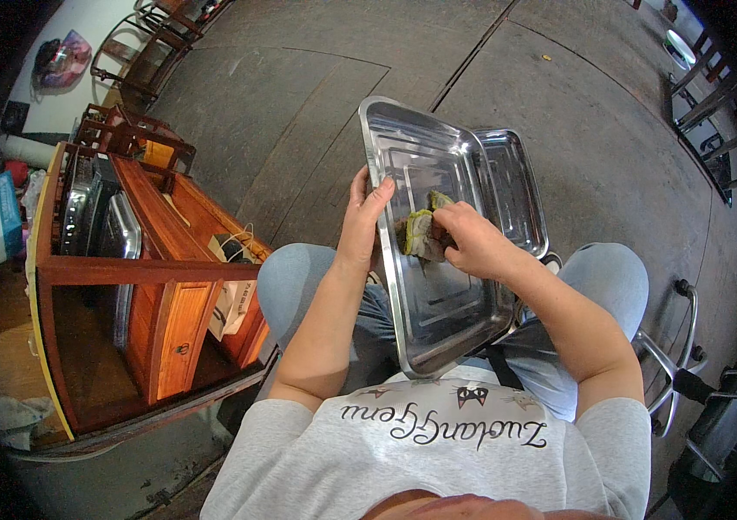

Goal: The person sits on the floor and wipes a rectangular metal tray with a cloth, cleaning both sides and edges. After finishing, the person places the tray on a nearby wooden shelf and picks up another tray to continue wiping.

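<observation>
My left hand (367,205) grips the left rim of a rectangular stainless steel tray (446,305), its thumb over the edge and its other fingers largely hidden behind. The tray stands tilted between my knees. Inside it, my right hand (476,240) holds a crumpled yellow-green and greyish cloth (422,233) against the tray's inner face. A second steel tray (519,188) is partly hidden behind the first, beyond its right side.
A wooden cabinet (147,270) stands at the left, with metal trays (123,227) and a paper bag (235,309) in it. Wooden chairs (141,55) are at the upper left. A chrome chair base (674,370) is near my right knee.
</observation>
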A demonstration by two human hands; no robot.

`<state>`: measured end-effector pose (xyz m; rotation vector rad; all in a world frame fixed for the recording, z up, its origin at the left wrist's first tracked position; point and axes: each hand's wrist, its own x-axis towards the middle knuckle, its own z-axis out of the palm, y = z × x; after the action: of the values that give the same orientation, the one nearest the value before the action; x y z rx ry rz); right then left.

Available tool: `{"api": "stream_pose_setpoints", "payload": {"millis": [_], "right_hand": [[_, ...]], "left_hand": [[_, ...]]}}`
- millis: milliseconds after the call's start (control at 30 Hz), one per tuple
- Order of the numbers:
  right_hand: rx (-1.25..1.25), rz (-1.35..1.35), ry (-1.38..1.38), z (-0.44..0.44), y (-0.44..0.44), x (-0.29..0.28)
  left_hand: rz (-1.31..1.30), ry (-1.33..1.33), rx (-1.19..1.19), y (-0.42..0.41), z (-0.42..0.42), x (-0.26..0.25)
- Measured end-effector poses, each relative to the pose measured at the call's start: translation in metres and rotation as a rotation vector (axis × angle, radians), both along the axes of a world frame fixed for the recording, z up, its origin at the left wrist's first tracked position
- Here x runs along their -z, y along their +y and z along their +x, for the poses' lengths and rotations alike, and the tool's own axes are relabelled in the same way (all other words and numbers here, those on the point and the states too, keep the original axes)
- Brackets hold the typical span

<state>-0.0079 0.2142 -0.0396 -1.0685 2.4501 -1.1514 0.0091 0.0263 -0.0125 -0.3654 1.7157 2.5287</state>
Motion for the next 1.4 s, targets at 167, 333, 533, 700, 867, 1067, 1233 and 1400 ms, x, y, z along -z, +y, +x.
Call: {"api": "stream_pose_setpoints", "payload": {"millis": [167,333,533,700,867,1067,1233,1400], "right_hand": [[0.009,-0.005,-0.024,0.001,0.0,-0.002],[-0.001,0.003,-0.019,0.001,0.0,-0.002],[0.085,-0.033,-0.009,0.001,0.002,-0.002],[0.245,-0.069,-0.013,-0.016,0.007,-0.005],[0.515,-0.126,0.014,-0.036,0.016,-0.007],[0.423,-0.27,0.131,-0.01,-0.006,-0.009],[-0.062,-0.208,0.014,0.037,-0.021,-0.03],[-0.04,0.209,-0.056,0.011,0.003,-0.031]], "left_hand": [[0.001,-0.006,0.011,0.0,0.001,-0.002],[0.002,-0.002,0.008,0.001,0.001,-0.002],[0.013,0.004,0.004,0.0,0.001,-0.003],[0.08,0.056,0.044,0.001,0.004,-0.01],[0.114,0.063,0.041,0.001,0.012,-0.025],[0.129,0.109,0.025,0.004,0.015,-0.03],[0.165,0.032,-0.08,-0.001,0.015,-0.026],[0.142,-0.029,-0.131,-0.014,0.014,-0.012]]}}
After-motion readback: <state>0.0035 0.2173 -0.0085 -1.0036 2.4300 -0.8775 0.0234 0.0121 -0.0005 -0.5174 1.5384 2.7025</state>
